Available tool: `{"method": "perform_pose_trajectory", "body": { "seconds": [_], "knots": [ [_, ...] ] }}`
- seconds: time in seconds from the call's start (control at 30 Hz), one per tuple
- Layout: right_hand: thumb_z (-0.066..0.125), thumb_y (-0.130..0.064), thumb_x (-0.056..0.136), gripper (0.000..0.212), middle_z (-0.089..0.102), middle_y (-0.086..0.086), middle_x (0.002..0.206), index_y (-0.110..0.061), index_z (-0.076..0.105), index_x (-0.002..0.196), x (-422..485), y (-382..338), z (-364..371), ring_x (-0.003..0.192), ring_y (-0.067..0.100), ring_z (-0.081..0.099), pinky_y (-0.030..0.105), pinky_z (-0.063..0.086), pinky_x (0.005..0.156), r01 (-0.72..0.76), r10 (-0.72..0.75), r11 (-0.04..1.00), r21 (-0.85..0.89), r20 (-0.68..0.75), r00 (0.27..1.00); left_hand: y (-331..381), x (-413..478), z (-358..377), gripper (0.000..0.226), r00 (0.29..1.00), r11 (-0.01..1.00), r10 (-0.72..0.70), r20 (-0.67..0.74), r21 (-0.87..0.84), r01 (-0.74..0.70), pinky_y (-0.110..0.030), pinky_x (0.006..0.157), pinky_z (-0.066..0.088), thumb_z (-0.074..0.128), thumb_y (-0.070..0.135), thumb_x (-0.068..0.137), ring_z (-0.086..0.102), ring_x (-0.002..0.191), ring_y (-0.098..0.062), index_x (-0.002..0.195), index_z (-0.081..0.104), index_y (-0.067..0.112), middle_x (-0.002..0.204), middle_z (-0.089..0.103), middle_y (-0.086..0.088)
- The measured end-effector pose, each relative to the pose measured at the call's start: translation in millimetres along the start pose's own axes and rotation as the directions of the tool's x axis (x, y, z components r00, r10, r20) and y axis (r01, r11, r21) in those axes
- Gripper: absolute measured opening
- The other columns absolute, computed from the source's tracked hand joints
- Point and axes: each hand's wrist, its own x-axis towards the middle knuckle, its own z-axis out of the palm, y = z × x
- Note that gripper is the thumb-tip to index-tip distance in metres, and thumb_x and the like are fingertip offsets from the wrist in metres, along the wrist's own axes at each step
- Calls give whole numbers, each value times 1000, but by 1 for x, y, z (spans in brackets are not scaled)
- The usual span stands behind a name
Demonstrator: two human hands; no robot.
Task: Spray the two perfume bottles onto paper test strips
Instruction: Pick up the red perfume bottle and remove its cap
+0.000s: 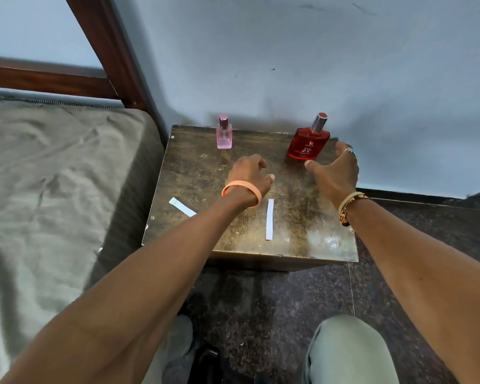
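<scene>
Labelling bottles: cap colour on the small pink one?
Pink cap, metallic sheen; head view.

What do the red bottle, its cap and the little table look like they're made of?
Red bottle: likely glass, glossy translucent red with bright highlights. Its cap: shiny silvery sleeve, metal or metallised plastic, red top. Table: seemingly wood or laminate, dark, scuffed, with chipped edges and a patchy sheen.
</scene>
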Motion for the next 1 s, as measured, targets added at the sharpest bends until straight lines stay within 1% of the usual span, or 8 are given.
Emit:
{"method": "perform_pose_trajectory", "body": {
  "seconds": [0.17,0.27,0.33,0.43,0.53,0.63,0.73,1.0],
  "knots": [
    [83,-26,75,91,43,7,150,-13,32,150,31,-11,5,137,24,41,36,36,112,6,-6,1000,-6,39,999,23,33,10,47,997,997,60,51,40,-62,-35,100,43,66,24,88,53,123,-26,132,54,13,133,58,-7],
    [82,-15,76,90,45,5,147,-15,31,150,40,-14,8,135,22,44,24,34,101,1,-3,1000,20,72,997,34,47,16,55,995,998,62,73,16,-63,-37,107,38,64,18,89,47,131,-28,140,46,12,141,52,-9],
    [82,-10,75,88,52,4,142,-15,35,149,45,-13,11,130,22,50,23,37,97,17,-21,999,35,98,995,40,55,19,60,994,998,64,92,-2,-64,-39,109,36,63,14,90,44,134,-29,144,39,12,144,49,-10],
    [83,-8,72,78,61,3,128,-17,47,142,50,-11,15,117,21,58,31,48,97,49,-53,998,43,87,995,49,62,20,57,988,995,91,127,-58,-84,-39,107,38,58,5,91,46,131,-32,144,38,12,143,50,-12],
    [81,-9,75,65,64,3,123,-16,55,134,50,-12,17,113,21,60,36,49,99,69,-70,997,31,48,996,53,62,20,56,983,986,110,146,-138,-89,-37,104,41,52,-3,88,52,124,-33,141,44,13,136,56,-13],
    [80,-12,76,56,66,4,119,-15,59,128,49,-11,17,109,21,61,33,48,95,97,-97,995,-22,24,995,51,60,23,60,982,979,112,155,-185,-82,-38,102,45,48,-7,84,56,117,-31,140,46,15,133,58,-12],
    [79,-14,77,48,67,5,117,-15,61,121,49,-8,16,109,24,62,39,50,94,85,-85,995,-44,3,996,50,59,22,62,982,975,110,157,-210,-75,-34,102,44,47,-9,83,55,121,-28,139,47,15,134,58,-10],
    [80,-14,79,45,67,3,116,-14,62,120,39,-20,7,108,23,62,38,49,94,92,-92,995,-30,-3,996,53,52,9,63,979,941,118,164,-334,-57,-40,104,45,46,-14,82,53,124,-32,139,48,12,136,57,-14]
  ]
}}
